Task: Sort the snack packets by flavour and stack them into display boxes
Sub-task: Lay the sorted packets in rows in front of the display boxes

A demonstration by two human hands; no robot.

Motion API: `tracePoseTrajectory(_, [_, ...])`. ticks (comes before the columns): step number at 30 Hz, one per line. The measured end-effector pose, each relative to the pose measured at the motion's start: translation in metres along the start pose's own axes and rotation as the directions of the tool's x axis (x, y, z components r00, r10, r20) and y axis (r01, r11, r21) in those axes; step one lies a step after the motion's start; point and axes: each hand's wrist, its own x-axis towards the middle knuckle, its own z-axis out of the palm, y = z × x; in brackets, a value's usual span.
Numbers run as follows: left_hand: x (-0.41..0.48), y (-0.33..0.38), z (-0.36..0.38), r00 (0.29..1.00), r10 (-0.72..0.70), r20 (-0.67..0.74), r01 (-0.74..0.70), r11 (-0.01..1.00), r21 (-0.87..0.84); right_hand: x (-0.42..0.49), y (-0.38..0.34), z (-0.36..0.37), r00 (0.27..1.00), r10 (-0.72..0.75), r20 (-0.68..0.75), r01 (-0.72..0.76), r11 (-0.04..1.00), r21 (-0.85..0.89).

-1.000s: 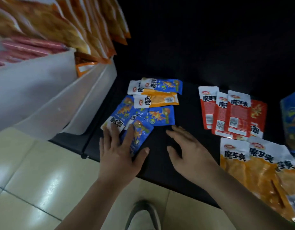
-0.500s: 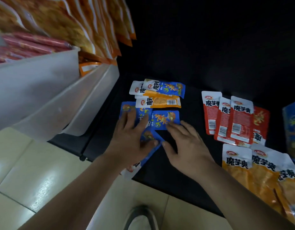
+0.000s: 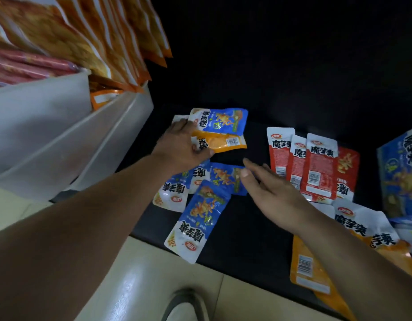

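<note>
Small snack packets lie on a black shelf (image 3: 244, 230). My left hand (image 3: 183, 145) rests on an orange packet (image 3: 225, 142) and reaches a white packet end under a blue packet (image 3: 223, 121). Nearer me lie three more blue packets: one in the middle (image 3: 223, 178), one at the left (image 3: 172, 193) and one overhanging the shelf's front edge (image 3: 200, 218). My right hand (image 3: 269, 193) is spread flat, its thumb touching the middle blue packet. Red packets (image 3: 318, 167) lie overlapped at the right, with orange packets (image 3: 311, 265) in front of them.
White plastic bins (image 3: 45, 126) stand at the left, with red sausages (image 3: 29, 63) and large orange bags (image 3: 91, 35) above them. A blue display box (image 3: 399, 174) stands at the far right edge. Pale floor tiles and a shoe (image 3: 186, 304) show below the shelf.
My left hand has moved from the near blue packets up to the orange packet at the back. One blue packet now hangs over the front edge. My right hand shifted right.
</note>
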Motion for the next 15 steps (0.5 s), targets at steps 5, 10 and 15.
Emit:
tracePoseTrajectory(5, [-0.037,0.003,0.026,0.968,0.123,-0.218,-0.124,0.992,0.009,0.000,0.005,0.006,1.000,-0.020,-0.008,0.019,0.997,-0.076])
tracePoseTrajectory(10, [-0.065,0.008,0.026,0.957,0.175,-0.233,-0.180,0.984,0.000,0.000,0.015,0.007,0.998,-0.037,-0.051,0.036,0.999,-0.011])
tracePoseTrajectory(15, [-0.056,0.011,0.021,0.975,0.205,-0.089,-0.210,0.977,-0.044,0.002,0.016,0.007,0.997,-0.066,-0.037,0.063,0.995,-0.076])
